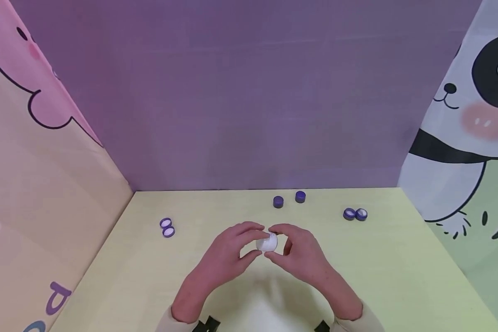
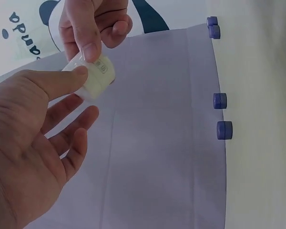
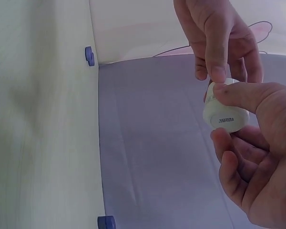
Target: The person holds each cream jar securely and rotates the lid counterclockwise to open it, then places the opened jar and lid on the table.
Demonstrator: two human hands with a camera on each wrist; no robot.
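Note:
A small white jar (image 1: pixel 267 243) is held up over the middle of the table, between both hands. My left hand (image 1: pixel 232 251) pinches it from the left, its thumb on the side of the jar. From the right, my right hand (image 1: pixel 299 253) grips the same jar between thumb and fingers. In the left wrist view, small print shows on the side of the jar (image 2: pixel 102 76). The right wrist view shows its round base, stamped with dark print (image 3: pixel 226 120). Parts of the jar are hidden behind the fingers.
Two small purple-rimmed discs (image 1: pixel 168 232) with white faces lie at the left. Purple round caps (image 1: pixel 278 202) stand apart near the back edge, and another touching pair (image 1: pixel 349 214) sits at the right. Printed panels and a purple back wall (image 1: pixel 249 92) enclose the pale table (image 1: pixel 108 286).

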